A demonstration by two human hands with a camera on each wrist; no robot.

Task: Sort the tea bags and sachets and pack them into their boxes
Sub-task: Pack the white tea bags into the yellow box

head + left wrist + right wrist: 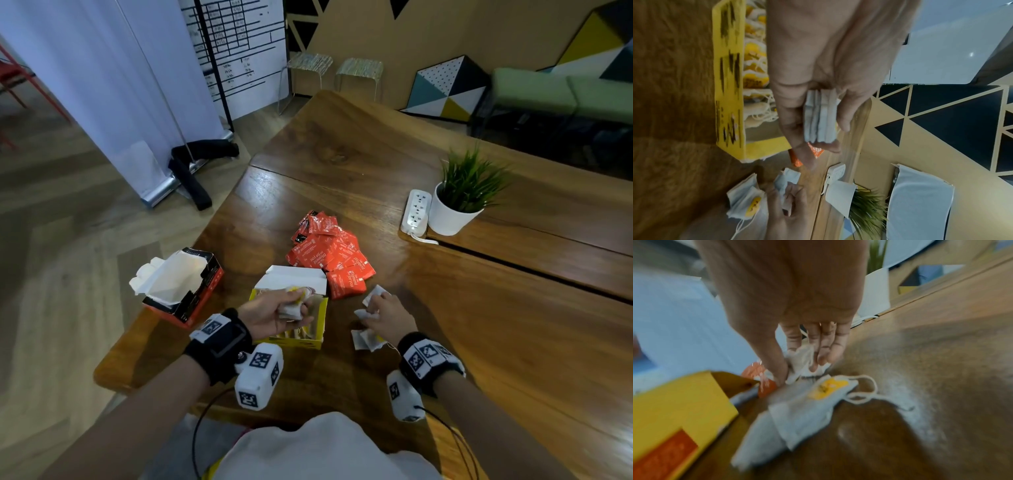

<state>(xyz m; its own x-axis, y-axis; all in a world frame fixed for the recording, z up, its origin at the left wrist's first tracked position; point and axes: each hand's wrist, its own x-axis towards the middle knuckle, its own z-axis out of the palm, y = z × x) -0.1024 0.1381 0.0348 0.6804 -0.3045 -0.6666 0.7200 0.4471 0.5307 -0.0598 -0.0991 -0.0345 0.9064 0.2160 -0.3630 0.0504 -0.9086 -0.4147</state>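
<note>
While the left hand [274,310] gripped a stack of tea bags [820,116] over the yellow box [317,337], the right hand [385,313] pinched one loose tea bag [804,363]. It was best to add it flat and keep its string tucked in.

Wooden table [445,308] carries a yellow box [317,334], a red-black box [191,301], a red sachet pile [329,253], loose tea bags [364,339], a power strip [415,212] and a potted plant [452,212].
</note>
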